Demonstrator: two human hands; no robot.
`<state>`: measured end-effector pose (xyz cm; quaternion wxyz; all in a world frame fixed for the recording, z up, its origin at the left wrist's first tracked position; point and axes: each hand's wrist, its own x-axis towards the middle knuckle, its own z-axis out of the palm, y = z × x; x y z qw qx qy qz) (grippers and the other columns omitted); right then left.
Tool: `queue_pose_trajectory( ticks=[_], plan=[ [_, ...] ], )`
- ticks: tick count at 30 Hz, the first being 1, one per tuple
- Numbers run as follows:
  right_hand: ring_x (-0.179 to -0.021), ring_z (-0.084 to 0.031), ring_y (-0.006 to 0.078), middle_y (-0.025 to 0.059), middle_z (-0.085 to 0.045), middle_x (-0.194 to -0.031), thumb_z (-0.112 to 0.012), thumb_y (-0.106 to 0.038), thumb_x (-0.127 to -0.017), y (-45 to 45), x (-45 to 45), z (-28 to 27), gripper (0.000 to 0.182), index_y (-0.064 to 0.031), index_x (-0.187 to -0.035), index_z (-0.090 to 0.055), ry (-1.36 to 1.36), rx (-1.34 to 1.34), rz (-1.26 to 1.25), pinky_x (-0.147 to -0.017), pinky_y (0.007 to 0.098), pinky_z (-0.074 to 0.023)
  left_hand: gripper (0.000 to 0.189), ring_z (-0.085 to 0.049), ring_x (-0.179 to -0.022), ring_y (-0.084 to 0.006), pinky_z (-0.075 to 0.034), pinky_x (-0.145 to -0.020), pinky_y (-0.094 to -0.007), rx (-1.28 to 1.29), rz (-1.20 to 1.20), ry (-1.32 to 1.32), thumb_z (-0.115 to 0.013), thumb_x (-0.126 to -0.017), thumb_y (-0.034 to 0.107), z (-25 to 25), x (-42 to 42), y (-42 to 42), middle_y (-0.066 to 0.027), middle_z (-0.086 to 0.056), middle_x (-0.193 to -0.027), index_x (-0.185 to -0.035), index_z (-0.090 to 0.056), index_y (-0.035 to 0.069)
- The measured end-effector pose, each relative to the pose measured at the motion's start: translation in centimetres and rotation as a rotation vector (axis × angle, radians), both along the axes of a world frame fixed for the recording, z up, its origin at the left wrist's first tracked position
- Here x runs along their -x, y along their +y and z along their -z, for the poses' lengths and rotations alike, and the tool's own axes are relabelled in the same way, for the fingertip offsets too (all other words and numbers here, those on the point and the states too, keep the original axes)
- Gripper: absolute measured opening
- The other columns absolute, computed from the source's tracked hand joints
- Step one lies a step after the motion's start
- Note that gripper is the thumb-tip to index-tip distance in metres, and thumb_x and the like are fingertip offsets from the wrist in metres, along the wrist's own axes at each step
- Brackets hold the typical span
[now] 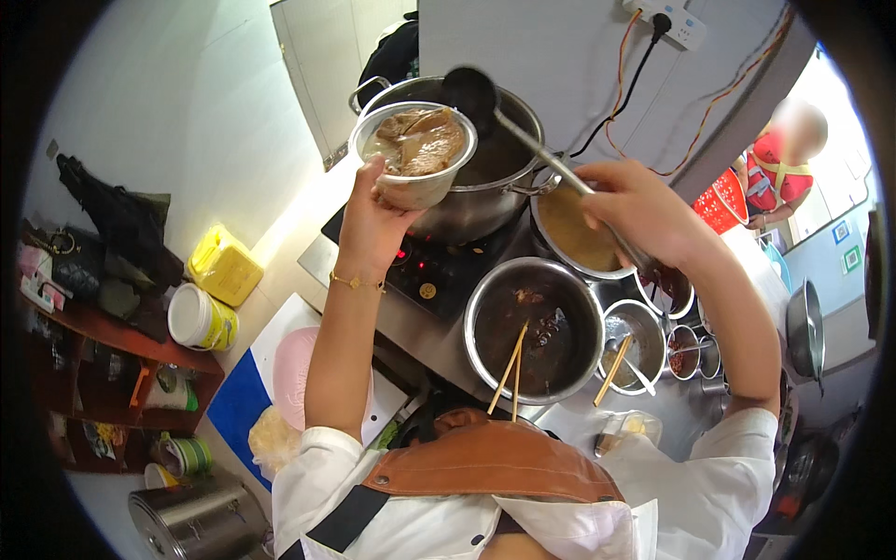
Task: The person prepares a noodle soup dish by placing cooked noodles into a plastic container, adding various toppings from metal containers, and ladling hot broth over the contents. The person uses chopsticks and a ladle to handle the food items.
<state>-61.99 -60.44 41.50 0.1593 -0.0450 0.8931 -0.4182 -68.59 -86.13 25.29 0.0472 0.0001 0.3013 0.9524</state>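
Observation:
My left hand holds up a bowl with slices of cooked meat and some pale broth in it. In my right hand is the handle of a long metal ladle. The ladle's dark bowl is over the far part of a tall steel stockpot, just beside the held bowl. Dark liquid shows inside the stockpot, which stands on a black induction cooker with red lights. Beneath my right hand sits a pot of yellowish broth.
Nearer me, a steel pot of dark liquid holds chopsticks. Right of it are a steel bowl with a spoon and small seasoning containers. A power strip hangs on the wall. Another person stands at far right by a red basket.

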Motion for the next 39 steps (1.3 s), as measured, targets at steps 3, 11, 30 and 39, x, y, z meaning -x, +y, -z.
queue_pose_trajectory(
  ticks=[3,11,30,39],
  plan=[
    [-0.037,-0.048,0.0127,0.0039,-0.051,-0.062,-0.050,-0.007,-0.075,0.1,5.2,3.1,0.028,0.0070,-0.097,-0.060,-0.150,-0.053,-0.028,-0.035,0.0261,-0.0367,0.088,-0.033,-0.129,-0.0347,-0.028,-0.108,-0.0490,0.011,0.002,0.033,-0.065,-0.079,0.037,-0.1,-0.1,-0.1,-0.0266,-0.030,-0.136,-0.130,-0.019,-0.018],
    [-0.036,-0.048,0.0166,0.0076,-0.053,-0.058,-0.052,-0.010,-0.078,0.0,9.7,5.0,0.014,0.0011,-0.069,-0.055,-0.280,0.073,0.081,-0.030,0.0307,-0.0335,0.087,-0.037,-0.126,-0.0315,-0.033,-0.107,-0.0461,0.085,-0.028,0.003,-0.065,-0.079,0.042,-0.1,0.0,0.2,-0.0233,-0.035,-0.131,-0.129,-0.024,-0.017],
    [-0.030,-0.045,0.0142,0.0122,-0.050,-0.059,-0.038,-0.011,-0.090,4.1,-1.8,-5.6,0.020,0.0079,-0.086,-0.044,-0.255,0.930,0.011,-0.024,0.0222,-0.0381,0.089,-0.036,-0.124,-0.0317,-0.027,-0.109,-0.0479,0.041,-0.030,-0.048,-0.067,-0.078,0.041,-0.4,-0.3,0.2,-0.0234,-0.034,-0.126,-0.126,-0.021,-0.019],
    [-0.033,-0.054,0.0169,0.0165,-0.058,-0.075,-0.038,-0.005,-0.085,2.5,-5.7,-5.7,0.044,0.0201,-0.120,-0.034,-0.193,0.855,-0.054,-0.025,0.0212,-0.0445,0.091,-0.031,-0.128,-0.0315,-0.029,-0.108,-0.0490,0.068,-0.023,-0.087,-0.068,-0.078,0.040,-0.2,-0.2,-0.1,-0.0222,-0.028,-0.131,-0.134,-0.016,-0.010]
  ],
)
